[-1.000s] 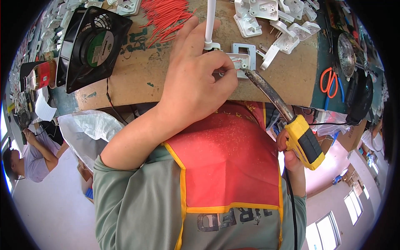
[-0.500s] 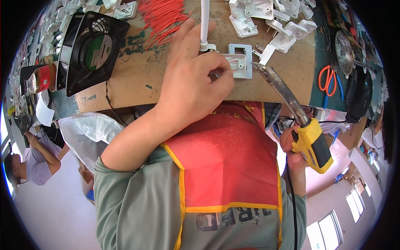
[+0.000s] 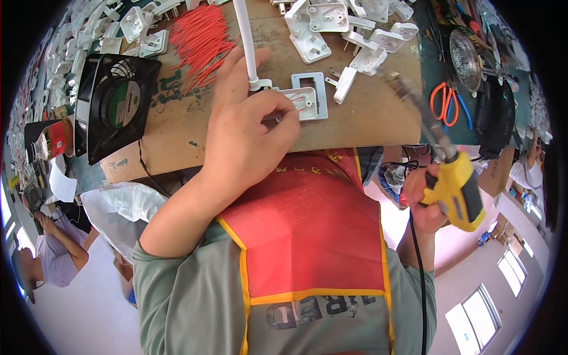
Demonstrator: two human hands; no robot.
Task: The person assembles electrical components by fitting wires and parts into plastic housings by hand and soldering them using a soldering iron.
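My left hand (image 3: 248, 127) lies over the bench, thumb and index finger closed at the near left edge of a small white plastic housing (image 3: 309, 94). Thin red wires show inside that housing, which sits on a flat blue-grey frame (image 3: 321, 97); the fingertips are partly hidden. A white rod (image 3: 246, 47) rises just beyond the hand, its foot beside the knuckles. At the right, in front of the bench edge, my right hand (image 3: 423, 198) is wrapped round the grip of a yellow and black soldering gun (image 3: 458, 195). Its metal barrel points up and left, tip blurred.
A bundle of cut red wires (image 3: 201, 44) lies beyond my left hand. Left of it stands a black fan (image 3: 118, 106). White plug housings (image 3: 367, 56) are heaped at the back right. Orange-handled pliers (image 3: 439, 103) lie at the right. Another person (image 3: 56, 242) sits far left.
The soldering gun's tip has swung away from the white housing, to the right, and my right hand has shifted slightly right. My left hand keeps its hold; the whole view has shifted a little.
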